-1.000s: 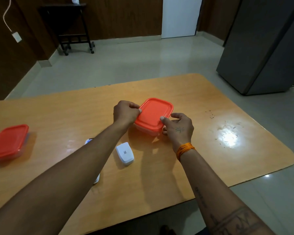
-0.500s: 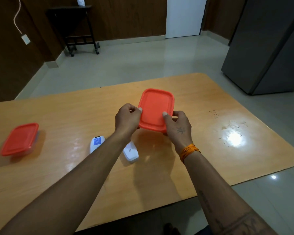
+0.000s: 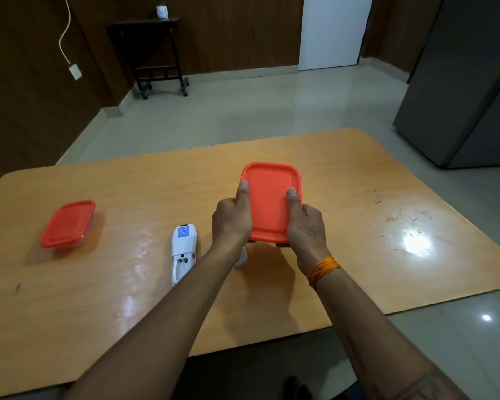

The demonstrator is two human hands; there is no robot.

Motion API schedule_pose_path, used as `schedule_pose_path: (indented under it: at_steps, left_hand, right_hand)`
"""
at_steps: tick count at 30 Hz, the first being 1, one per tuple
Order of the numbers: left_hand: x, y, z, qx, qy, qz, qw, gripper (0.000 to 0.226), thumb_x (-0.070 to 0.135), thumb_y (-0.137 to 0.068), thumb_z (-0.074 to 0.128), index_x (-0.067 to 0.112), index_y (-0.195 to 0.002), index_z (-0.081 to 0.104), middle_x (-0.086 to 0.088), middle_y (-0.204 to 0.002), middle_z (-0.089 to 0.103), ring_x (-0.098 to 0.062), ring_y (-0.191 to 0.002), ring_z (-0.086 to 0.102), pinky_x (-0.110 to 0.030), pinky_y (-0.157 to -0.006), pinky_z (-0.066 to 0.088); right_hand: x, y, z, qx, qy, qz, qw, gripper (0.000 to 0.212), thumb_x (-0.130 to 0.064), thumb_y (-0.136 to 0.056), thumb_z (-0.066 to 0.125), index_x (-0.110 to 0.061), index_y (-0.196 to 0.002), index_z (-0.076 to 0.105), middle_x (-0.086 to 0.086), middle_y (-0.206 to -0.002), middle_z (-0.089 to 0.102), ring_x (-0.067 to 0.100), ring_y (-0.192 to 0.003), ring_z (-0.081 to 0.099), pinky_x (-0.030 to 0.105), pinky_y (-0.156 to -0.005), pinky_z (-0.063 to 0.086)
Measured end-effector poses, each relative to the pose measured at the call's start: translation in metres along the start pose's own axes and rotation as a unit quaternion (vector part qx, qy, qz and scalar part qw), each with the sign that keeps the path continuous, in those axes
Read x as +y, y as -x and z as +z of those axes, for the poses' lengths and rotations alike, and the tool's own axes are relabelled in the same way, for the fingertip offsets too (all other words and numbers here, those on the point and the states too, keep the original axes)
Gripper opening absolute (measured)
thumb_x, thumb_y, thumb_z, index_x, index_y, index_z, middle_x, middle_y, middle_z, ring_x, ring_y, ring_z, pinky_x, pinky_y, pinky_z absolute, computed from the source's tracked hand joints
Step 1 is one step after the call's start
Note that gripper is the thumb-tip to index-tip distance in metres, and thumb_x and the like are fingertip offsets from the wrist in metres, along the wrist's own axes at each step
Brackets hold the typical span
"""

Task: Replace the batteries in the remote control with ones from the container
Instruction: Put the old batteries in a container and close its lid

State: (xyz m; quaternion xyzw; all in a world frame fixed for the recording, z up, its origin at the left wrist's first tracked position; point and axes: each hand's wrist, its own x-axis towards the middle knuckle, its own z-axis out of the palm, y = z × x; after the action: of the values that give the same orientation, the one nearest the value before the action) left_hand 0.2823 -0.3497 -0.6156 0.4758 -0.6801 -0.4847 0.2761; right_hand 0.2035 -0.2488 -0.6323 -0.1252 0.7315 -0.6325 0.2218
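- A glossy wooden table (image 3: 344,197) with rounded corners fills the foreground; its right part carries a bright glare spot and a scatter of small dark specks.
- Beyond it lies a pale, shiny tiled floor (image 3: 243,111), edged by dark wood-panelled walls, with a white door (image 3: 334,30) at the back.
- A small black side table (image 3: 153,53) on castors stands against the far wall, a little white pot (image 3: 162,10) on top; a grey cabinet (image 3: 468,82) rises at right.
- Both hands grasp an orange-lidded container (image 3: 269,200) above the table: the left hand (image 3: 233,219) clamps its left edge and the right hand (image 3: 305,225) its right edge, each thumb pressed flat on the lid.
- The lid is smooth plastic, a rounded rectangle with a raised rim, tilted toward the camera; what is inside cannot be seen.
- A second orange-lidded container (image 3: 67,223), with a clear base, sits closed well to the left on the table; its contents cannot be made out.
- The white remote control (image 3: 184,252) lies face down between the two containers, just left of the left forearm, its battery compartment uncovered and a blue label near its far end.
- An orange thread band (image 3: 324,269) wraps the right wrist.
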Motion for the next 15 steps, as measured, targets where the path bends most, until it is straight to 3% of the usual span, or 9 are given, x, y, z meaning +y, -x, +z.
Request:
schedule_pose_path:
  at_steps: [5,8,10,12,15]
  left_hand:
    - [-0.007,0.004,-0.006,0.028,-0.040,0.013,0.999,0.072,0.067,-0.104,0.030,0.013,-0.073,0.065,-0.004,-0.071,0.064,-0.028,-0.069,0.059,-0.039,-0.064,0.043]
    - [-0.010,0.014,-0.008,0.022,-0.093,0.072,0.993,0.066,0.064,-0.105,0.031,0.016,-0.069,0.058,-0.001,-0.067,0.059,-0.025,-0.067,0.055,-0.037,-0.059,0.035]
    - [-0.013,0.023,-0.006,0.000,-0.100,0.095,0.991,0.062,0.062,-0.106,0.033,0.017,-0.069,0.055,0.000,-0.068,0.058,-0.023,-0.066,0.053,-0.036,-0.059,0.035]
    - [-0.012,0.027,-0.007,-0.020,-0.084,0.086,0.993,0.059,0.057,-0.106,0.037,0.016,-0.068,0.054,0.000,-0.066,0.057,-0.023,-0.065,0.052,-0.037,-0.062,0.036]
    - [0.000,0.019,-0.010,-0.040,-0.055,0.059,0.996,0.054,0.053,-0.104,0.041,0.017,-0.065,0.052,-0.001,-0.063,0.055,-0.026,-0.066,0.050,-0.038,-0.062,0.035]
  right_hand:
    - [-0.001,0.003,0.002,-0.025,0.011,-0.002,1.000,0.092,-0.091,-0.079,0.046,-0.004,-0.097,0.071,0.017,-0.097,0.077,0.039,-0.087,0.075,0.061,-0.070,0.063]
    - [-0.004,-0.002,-0.002,0.012,0.015,0.002,1.000,0.092,-0.093,-0.081,0.037,-0.006,-0.074,0.067,0.012,-0.076,0.072,0.037,-0.071,0.068,0.051,-0.064,0.055]
    - [-0.005,-0.007,-0.008,0.035,0.014,-0.002,0.999,0.080,-0.088,-0.090,0.029,-0.018,-0.058,0.049,0.001,-0.059,0.055,0.027,-0.060,0.052,0.042,-0.062,0.040]
    - [-0.005,-0.011,-0.014,0.031,0.029,-0.005,0.999,0.075,-0.084,-0.094,0.025,-0.022,-0.055,0.040,-0.002,-0.056,0.046,0.025,-0.058,0.044,0.039,-0.064,0.036]
    - [-0.003,-0.009,-0.016,0.016,0.066,-0.025,0.997,0.077,-0.082,-0.096,0.024,-0.020,-0.053,0.043,-0.001,-0.058,0.049,0.026,-0.060,0.046,0.038,-0.064,0.036]
